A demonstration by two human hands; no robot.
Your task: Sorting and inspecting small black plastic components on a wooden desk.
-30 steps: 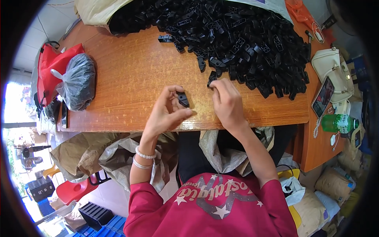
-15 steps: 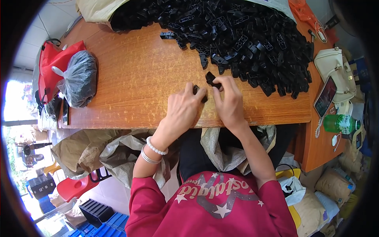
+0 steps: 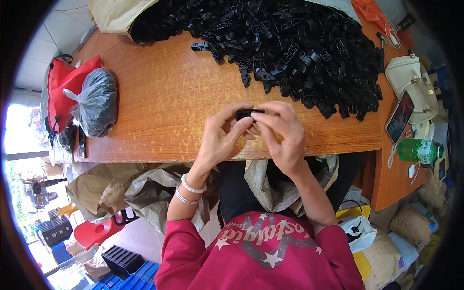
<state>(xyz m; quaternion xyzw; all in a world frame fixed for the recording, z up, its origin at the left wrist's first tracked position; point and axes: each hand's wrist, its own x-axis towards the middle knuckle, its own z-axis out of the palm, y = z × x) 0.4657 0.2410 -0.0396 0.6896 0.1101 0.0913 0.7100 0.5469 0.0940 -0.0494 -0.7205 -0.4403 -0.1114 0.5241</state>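
Just above the table's front edge, my two hands meet around a small black plastic part (image 3: 246, 114). My left hand (image 3: 223, 133) pinches its left end between thumb and fingers. At the other end, my right hand (image 3: 282, 133) grips it with fingertips and thumb. Fingers cover much of the part, so I cannot tell whether it is one piece or two pressed together. Beyond my hands, a big heap of similar black plastic parts (image 3: 309, 58) spills from an open sack (image 3: 113, 17) onto the wooden table (image 3: 159, 96).
At the table's left lie a red bag (image 3: 67, 82) and a tied clear plastic bag (image 3: 99, 104) of dark contents. A phone (image 3: 399, 116), a cream handbag (image 3: 411, 87) and a green bottle (image 3: 418, 151) stand on the right. Sacks (image 3: 159, 193) hang below the front edge.
My hands, each holding a black plastic part apart from the other, have come together, with black plastic now between their fingertips. The view has shifted slightly.
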